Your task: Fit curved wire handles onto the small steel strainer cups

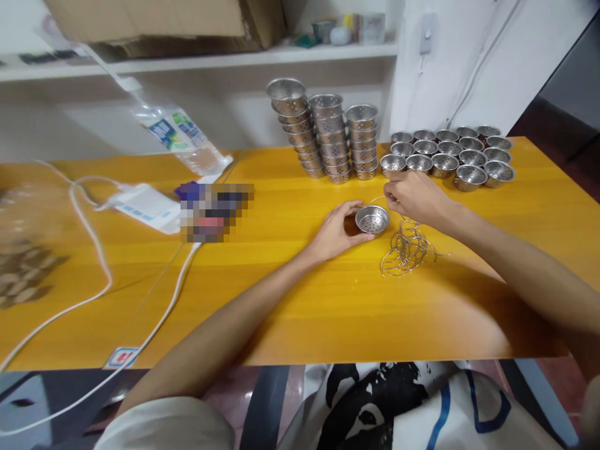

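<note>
My left hand [334,230] curls its fingers and thumb around the left side of a small perforated metal cup [372,219], which sits upright on the table. Just to the right and slightly above it, my right hand [415,195] is pinched closed. A thin curved wire [376,199] runs from its fingertips toward the cup's rim; whether it touches the rim I cannot tell. Below my right hand lies a tangled pile of bent metal wires [407,250].
Three tall stacks of perforated cups [332,137] stand at the back. Rows of single cups [445,164] fill the back right. On the left are a plastic bottle [180,140], a white power strip [145,206], a white cable [175,290] and a bag of brown pieces [23,269].
</note>
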Demonstrator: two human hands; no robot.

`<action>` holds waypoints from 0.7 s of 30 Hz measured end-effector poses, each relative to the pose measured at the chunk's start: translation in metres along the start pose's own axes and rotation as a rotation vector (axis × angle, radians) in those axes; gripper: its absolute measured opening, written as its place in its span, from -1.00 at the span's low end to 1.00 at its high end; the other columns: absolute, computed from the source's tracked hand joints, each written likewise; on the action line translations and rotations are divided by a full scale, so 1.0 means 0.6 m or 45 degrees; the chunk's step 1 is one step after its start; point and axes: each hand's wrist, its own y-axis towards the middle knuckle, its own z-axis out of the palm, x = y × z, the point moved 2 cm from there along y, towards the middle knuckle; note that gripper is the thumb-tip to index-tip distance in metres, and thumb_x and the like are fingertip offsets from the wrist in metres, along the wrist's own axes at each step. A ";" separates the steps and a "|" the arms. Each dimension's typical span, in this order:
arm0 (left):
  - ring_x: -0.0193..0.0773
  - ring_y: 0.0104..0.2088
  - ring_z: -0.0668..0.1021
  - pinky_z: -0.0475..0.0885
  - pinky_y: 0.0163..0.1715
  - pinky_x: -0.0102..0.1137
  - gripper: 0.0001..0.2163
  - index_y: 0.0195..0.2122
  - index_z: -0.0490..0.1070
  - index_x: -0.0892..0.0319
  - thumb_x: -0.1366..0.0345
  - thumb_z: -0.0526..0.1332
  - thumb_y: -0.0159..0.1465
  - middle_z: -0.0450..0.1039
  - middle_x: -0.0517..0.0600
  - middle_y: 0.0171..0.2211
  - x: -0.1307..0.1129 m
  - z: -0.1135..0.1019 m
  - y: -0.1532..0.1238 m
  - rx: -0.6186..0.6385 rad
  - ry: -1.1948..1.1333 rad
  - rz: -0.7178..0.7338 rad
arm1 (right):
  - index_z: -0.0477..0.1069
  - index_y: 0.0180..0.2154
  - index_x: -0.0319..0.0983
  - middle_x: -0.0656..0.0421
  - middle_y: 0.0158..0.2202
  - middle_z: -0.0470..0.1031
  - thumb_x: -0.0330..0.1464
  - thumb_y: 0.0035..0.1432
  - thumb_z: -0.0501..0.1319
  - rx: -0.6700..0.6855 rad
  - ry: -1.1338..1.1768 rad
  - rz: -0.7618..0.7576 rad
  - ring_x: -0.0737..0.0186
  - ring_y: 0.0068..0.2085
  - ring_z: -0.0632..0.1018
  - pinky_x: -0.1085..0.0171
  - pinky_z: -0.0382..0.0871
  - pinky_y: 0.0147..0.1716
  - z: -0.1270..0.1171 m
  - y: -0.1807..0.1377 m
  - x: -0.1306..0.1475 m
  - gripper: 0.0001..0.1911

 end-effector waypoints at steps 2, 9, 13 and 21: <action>0.15 0.30 0.66 0.50 0.39 0.11 -0.28 0.26 0.44 0.11 0.06 0.66 0.15 0.60 0.26 0.30 0.000 0.000 0.000 0.000 0.008 -0.003 | 0.66 -0.15 -0.31 -0.06 -0.13 0.70 -0.53 0.39 0.13 -0.007 -0.022 -0.016 0.11 -0.26 0.56 0.14 0.16 -0.27 -0.001 -0.001 0.002 -0.71; 0.10 0.25 0.70 0.57 0.32 0.05 -0.31 0.25 0.40 0.08 0.03 0.64 0.19 0.64 0.21 0.25 -0.001 0.000 -0.004 -0.024 0.023 0.016 | 0.66 -0.14 -0.30 -0.09 -0.17 0.68 -0.55 0.42 0.10 0.012 -0.062 -0.038 0.04 -0.21 0.57 0.11 0.19 -0.28 -0.007 -0.001 0.013 -0.67; 0.09 0.21 0.72 0.59 0.27 0.03 -0.32 0.23 0.37 0.06 0.03 0.62 0.21 0.67 0.19 0.21 -0.009 -0.002 -0.006 -0.027 0.019 0.024 | 0.65 -0.12 -0.31 -0.08 -0.17 0.66 -0.54 0.43 0.10 0.010 -0.042 -0.078 0.02 -0.17 0.57 0.11 0.23 -0.25 -0.008 -0.002 0.013 -0.68; 0.09 0.15 0.73 0.58 0.24 0.05 -0.37 0.20 0.37 0.05 0.00 0.59 0.24 0.70 0.18 0.13 -0.014 -0.003 -0.007 -0.045 0.011 -0.013 | 0.64 -0.07 -0.32 -0.08 -0.17 0.64 -0.52 0.48 0.09 -0.005 -0.045 -0.142 0.05 -0.18 0.55 0.13 0.22 -0.25 -0.005 -0.002 0.014 -0.69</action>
